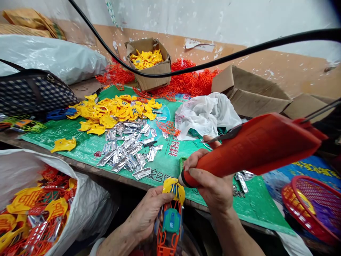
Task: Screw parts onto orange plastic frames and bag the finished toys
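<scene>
My left hand (150, 208) grips a toy car body (172, 220) with a yellow front, a teal middle piece and an orange-red frame. Its thumb lies across the yellow part. Wrapped round a red-covered electric screwdriver (239, 149) is my right hand (210, 177). The tool is tilted, its tip down at the yellow front; whether the tip touches a screw cannot be made out. Beyond them, silver plastic pieces (130, 145) lie in a heap on the green table cover (165, 167). Yellow car shells (112, 112) are piled behind those.
At the left stands a white sack (90, 195) holding assembled parts. A cardboard box (151, 80) of yellow parts is at the back, among red-orange frames (191, 81). A white plastic bag (205, 113) and red basket (311, 209) are further right. A black cable (186, 71) hangs across.
</scene>
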{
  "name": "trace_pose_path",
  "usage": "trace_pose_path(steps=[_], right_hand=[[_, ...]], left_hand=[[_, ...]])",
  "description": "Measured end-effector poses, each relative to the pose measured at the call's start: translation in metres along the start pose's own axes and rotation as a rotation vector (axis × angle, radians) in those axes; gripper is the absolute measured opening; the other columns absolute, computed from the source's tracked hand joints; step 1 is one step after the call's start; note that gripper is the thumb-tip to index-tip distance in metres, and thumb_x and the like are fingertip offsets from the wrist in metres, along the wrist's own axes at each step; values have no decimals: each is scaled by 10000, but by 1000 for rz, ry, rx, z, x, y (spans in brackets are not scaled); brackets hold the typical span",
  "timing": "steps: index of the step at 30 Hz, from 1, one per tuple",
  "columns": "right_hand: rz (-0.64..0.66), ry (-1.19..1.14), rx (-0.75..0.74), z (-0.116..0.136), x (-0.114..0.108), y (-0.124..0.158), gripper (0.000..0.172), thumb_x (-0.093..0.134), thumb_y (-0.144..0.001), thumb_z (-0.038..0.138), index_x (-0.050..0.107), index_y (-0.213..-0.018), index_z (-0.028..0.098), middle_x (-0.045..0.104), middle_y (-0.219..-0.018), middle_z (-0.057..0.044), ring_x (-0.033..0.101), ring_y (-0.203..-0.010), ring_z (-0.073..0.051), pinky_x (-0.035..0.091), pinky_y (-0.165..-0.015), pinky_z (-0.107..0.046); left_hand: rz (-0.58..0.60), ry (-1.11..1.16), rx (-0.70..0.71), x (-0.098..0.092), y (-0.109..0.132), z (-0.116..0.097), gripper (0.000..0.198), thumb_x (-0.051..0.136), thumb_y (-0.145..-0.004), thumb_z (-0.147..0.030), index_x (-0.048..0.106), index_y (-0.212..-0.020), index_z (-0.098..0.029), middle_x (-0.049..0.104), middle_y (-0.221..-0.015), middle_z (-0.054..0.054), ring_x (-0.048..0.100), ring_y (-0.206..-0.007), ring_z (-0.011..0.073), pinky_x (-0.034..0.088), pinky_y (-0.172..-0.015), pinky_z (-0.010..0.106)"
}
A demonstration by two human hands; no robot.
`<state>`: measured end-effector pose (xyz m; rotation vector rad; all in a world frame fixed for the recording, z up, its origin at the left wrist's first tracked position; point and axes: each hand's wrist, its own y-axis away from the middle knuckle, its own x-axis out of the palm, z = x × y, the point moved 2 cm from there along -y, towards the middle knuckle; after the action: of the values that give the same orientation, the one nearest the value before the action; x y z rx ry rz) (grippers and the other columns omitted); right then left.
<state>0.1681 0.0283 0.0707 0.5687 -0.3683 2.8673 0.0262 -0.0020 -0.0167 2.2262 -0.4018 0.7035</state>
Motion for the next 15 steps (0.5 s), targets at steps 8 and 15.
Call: trace_pose_path(steps=[8,15], right_hand=[[50,38,-34,-3,-2,5,214,705,-665,94,633,-806,237,595,-703,45,586,-625,-138,520,-666,-342],[97,49,-71,-11,-5,12,192,687,-708,83,617,-811,230,581,-753,33,579,-670,-141,502,-708,-356]], left_hand=[[-21,14,15,-4,-3,7,237,783,-674,-254,753,-847,-95,674,-591,36,572,-471,102,437,-469,194],[-33,-34,38,-6,-1,11,256,792,-669,-271,758,-843,-87,691,-621,53,552,-456,98,417,-455,201]])
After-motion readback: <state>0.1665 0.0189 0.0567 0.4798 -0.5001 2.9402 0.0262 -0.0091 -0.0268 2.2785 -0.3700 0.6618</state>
